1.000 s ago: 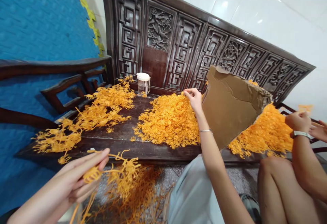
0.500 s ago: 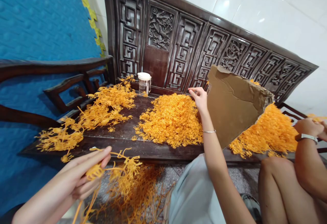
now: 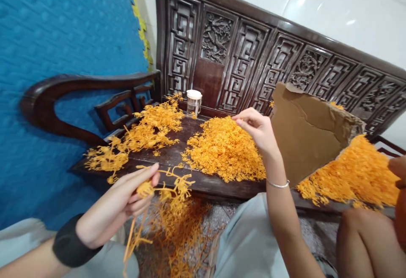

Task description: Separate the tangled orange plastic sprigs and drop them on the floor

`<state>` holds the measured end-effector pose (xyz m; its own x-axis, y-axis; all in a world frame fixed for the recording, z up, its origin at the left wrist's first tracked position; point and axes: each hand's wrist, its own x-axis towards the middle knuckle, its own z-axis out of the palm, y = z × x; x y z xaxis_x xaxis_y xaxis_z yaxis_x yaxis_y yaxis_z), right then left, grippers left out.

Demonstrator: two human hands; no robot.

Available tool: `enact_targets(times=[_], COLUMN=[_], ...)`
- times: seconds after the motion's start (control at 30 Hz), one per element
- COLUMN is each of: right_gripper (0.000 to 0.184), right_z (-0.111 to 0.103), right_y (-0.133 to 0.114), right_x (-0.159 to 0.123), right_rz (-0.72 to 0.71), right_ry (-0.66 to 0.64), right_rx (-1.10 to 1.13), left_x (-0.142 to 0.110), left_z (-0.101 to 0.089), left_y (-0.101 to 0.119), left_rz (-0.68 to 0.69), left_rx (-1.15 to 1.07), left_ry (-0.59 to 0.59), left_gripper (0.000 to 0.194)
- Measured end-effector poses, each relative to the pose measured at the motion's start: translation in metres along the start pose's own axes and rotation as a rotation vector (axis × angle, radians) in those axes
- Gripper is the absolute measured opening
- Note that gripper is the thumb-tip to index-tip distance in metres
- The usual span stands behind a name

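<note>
My left hand (image 3: pixel 122 204) is closed on a bunch of orange plastic strands (image 3: pixel 168 187) that trail down toward the floor in front of the bench. My right hand (image 3: pixel 258 130) is raised over the middle heap of small orange pieces (image 3: pixel 222 149). Its fingertips are pinched together, and whatever they hold is too small to make out. A thin bracelet sits on that wrist. Stretched-out orange strands (image 3: pixel 149 130) lie on the left part of the dark wooden bench seat (image 3: pixel 176 155).
A torn cardboard sheet (image 3: pixel 311 130) stands between the middle heap and another orange heap (image 3: pixel 355 172) on the right. A small clear jar with a white lid (image 3: pixel 193 101) stands by the carved backrest. More strands (image 3: pixel 184 240) cover the floor. Another person's knee (image 3: pixel 368 235) is at the lower right.
My right hand has lifted off the far edge of the middle heap and drawn back toward me, pinched. The view has swung left, so the other person's hands have left the picture.
</note>
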<state>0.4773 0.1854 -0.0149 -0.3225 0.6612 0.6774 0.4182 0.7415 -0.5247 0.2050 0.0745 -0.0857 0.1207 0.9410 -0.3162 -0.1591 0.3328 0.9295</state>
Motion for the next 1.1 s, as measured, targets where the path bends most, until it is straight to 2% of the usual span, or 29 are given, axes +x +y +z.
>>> enact_targets(times=[0.07, 0.13, 0.23, 0.43, 0.5, 0.57, 0.63, 0.73, 0.83, 0.93, 1.03, 1.1], right_gripper=[0.012, 0.012, 0.017, 0.024, 0.033, 0.039, 0.036, 0.027, 0.026, 0.033, 0.036, 0.034], right_z=[0.012, 0.028, 0.056, 0.101, 0.110, 0.116, 0.120, 0.124, 0.128, 0.134, 0.139, 0.141], right_y=[-0.017, -0.028, -0.035, -0.059, -0.069, -0.076, -0.077, -0.072, -0.067, -0.065, -0.063, -0.060], right_x=[-0.008, -0.018, -0.035, -0.064, -0.070, -0.075, -0.077, -0.078, -0.077, -0.075, -0.074, -0.075], right_rz=[-0.043, -0.057, -0.030, -0.080, -0.113, -0.088, -0.002, 0.180, 0.384, 0.531, 0.626, 0.669], right_ry=[-0.227, -0.398, -0.497, -0.342, -0.343, -0.360, -0.377, -0.409, -0.431, -0.363, -0.269, -0.228], right_rx=[0.061, 0.113, 0.149, 0.107, 0.036, -0.006, 0.039, 0.219, 0.492, 0.768, 0.919, 0.939], left_x=[0.000, 0.001, 0.002, -0.001, -0.003, -0.004, -0.004, -0.003, -0.002, -0.002, -0.003, -0.003], left_z=[0.002, 0.003, 0.003, 0.005, 0.007, 0.009, 0.011, 0.012, 0.012, 0.009, 0.006, 0.005], left_y=[0.000, -0.001, -0.002, -0.004, -0.004, -0.005, -0.005, -0.006, -0.010, -0.012, -0.013, -0.013], left_rz=[-0.014, -0.007, 0.020, 0.081, 0.077, 0.067, 0.062, 0.072, 0.181, 0.290, 0.295, 0.269], left_rx=[-0.048, -0.069, -0.060, 0.029, 0.081, 0.118, 0.169, 0.286, 0.371, 0.419, 0.442, 0.413], left_ry=[-0.038, -0.068, -0.091, -0.085, -0.064, -0.036, -0.026, -0.036, -0.038, -0.034, 0.009, 0.040], left_gripper=[0.031, 0.030, 0.029, 0.027, 0.028, 0.031, 0.033, 0.036, 0.036, 0.035, 0.036, 0.036])
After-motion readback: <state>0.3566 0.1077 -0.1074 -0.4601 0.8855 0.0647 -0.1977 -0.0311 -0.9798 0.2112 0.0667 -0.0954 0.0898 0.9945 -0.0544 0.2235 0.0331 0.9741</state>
